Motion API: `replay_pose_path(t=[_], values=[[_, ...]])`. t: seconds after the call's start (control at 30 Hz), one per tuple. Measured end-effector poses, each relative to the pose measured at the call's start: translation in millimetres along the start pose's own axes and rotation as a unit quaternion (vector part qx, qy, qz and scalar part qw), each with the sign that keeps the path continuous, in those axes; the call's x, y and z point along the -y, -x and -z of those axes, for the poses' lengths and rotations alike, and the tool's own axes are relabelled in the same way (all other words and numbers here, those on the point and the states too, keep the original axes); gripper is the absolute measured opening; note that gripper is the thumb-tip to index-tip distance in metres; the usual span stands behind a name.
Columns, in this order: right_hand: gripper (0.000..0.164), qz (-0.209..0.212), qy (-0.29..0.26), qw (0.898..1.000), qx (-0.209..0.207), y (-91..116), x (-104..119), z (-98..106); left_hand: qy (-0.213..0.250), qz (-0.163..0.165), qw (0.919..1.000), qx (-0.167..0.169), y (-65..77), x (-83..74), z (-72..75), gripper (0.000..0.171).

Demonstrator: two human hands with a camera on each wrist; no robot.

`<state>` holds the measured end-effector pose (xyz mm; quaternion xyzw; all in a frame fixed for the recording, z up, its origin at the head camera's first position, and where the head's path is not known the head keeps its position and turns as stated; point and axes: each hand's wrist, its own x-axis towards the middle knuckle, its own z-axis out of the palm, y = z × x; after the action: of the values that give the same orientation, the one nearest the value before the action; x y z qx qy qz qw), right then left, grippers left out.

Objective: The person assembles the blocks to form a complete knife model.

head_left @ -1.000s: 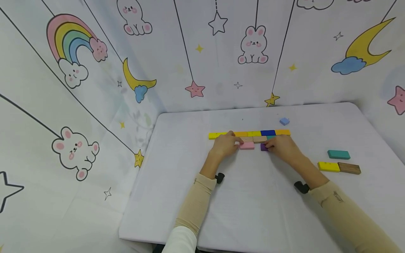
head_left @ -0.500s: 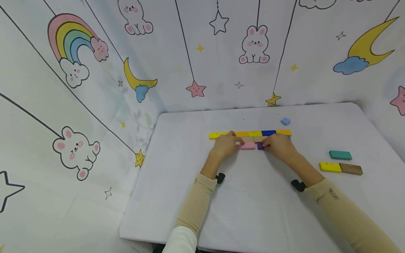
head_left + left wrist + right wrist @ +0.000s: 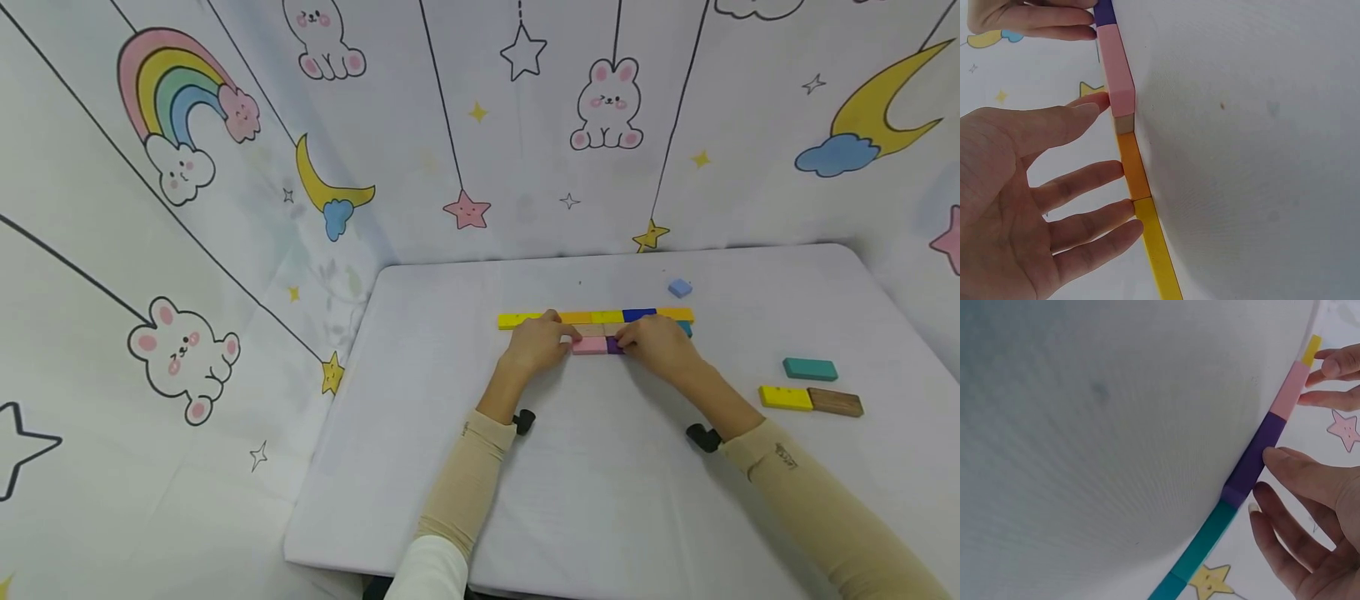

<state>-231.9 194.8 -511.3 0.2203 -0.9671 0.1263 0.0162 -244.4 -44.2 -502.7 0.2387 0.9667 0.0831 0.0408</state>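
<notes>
In the head view my left hand [image 3: 532, 343] rests at the left part of a block layout. Its fingers are fairly straight; in the left wrist view they touch an orange block [image 3: 1135, 165], a yellow block [image 3: 1161, 250] and the near end of a pink block [image 3: 1116, 69]. My right hand [image 3: 660, 340] holds a purple block [image 3: 1257, 453] with thumb and fingers at its side, as the right wrist view shows. The purple block's left end meets the pink one. Behind them lie a wood-coloured row [image 3: 588, 330] and a yellow, orange and blue back row [image 3: 576, 317], partly hidden by my hands.
A small light-blue block [image 3: 680, 287] lies behind the rows. To the right, a teal block [image 3: 810, 369] lies alone, in front of a yellow block [image 3: 785, 398] joined end to end with a brown wooden block [image 3: 836, 402]. The white table [image 3: 600, 500] meets a patterned backdrop.
My right hand has slid the purple block leftward until its gap to the pink block closed. The left hand has stayed in place at the pink block.
</notes>
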Motion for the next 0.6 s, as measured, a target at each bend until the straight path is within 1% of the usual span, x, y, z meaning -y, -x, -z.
replay_pose_path(t=[0.23, 0.6], values=[[0.015, 0.001, -0.009, 1.000, -0.003, 0.5, 2.0, 1.2, -0.006, -0.005, 1.0000, -0.004, -0.3, -0.5, -0.2, 0.029], [0.019, 0.003, -0.024, 1.000, 0.006, -1.1, 3.1, 2.6, -0.009, 0.001, 1.0000, -0.002, -0.8, 0.0, 0.0, 0.029]])
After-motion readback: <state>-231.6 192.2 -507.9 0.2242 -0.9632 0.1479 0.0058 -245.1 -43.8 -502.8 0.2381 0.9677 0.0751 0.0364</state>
